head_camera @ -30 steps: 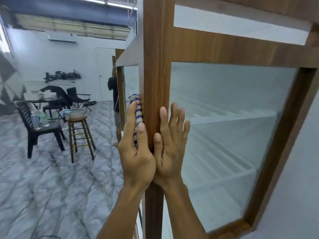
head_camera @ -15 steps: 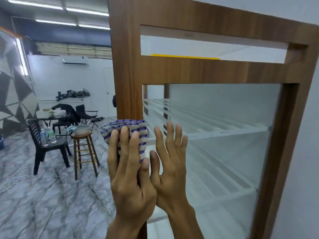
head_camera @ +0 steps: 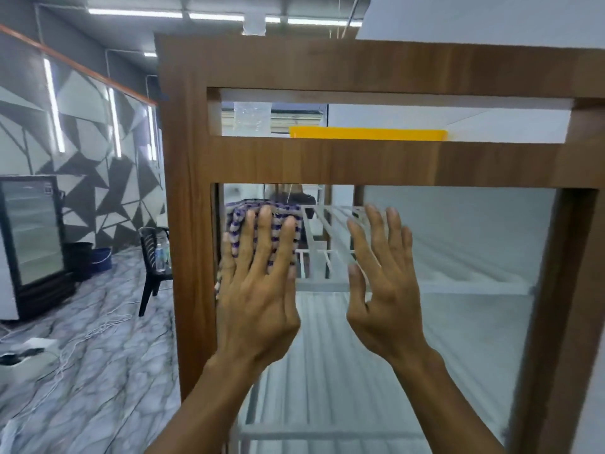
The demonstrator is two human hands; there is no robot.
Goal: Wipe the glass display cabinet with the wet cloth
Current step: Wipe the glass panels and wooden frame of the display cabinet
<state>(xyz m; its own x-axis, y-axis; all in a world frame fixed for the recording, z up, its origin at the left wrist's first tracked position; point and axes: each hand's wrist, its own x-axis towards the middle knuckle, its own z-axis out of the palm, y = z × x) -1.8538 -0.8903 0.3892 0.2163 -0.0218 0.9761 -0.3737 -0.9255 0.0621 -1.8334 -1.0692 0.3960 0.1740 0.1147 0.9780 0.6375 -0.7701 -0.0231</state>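
Observation:
The glass display cabinet (head_camera: 343,165) has a wooden frame and fills the right of the view. Its big glass pane (head_camera: 465,263) shows white shelves behind. My left hand (head_camera: 258,290) lies flat with straight fingers on a blue-and-white striped cloth (head_camera: 239,221), pressing it against the pane's upper left corner. My right hand (head_camera: 383,283) is flat beside it, fingers spread and straight, on or close to the glass, holding nothing.
A yellow strip (head_camera: 366,132) shows through the cabinet's upper slot. To the left stand a black chair (head_camera: 150,257) with bottles, a glass-door fridge (head_camera: 29,237), dark and blue buckets (head_camera: 88,260), and cables on the marble floor (head_camera: 82,355).
The view swung from the cabinet's corner post to face its front pane. My left hand and cloth moved from the post onto the glass; my right hand moved away to the right.

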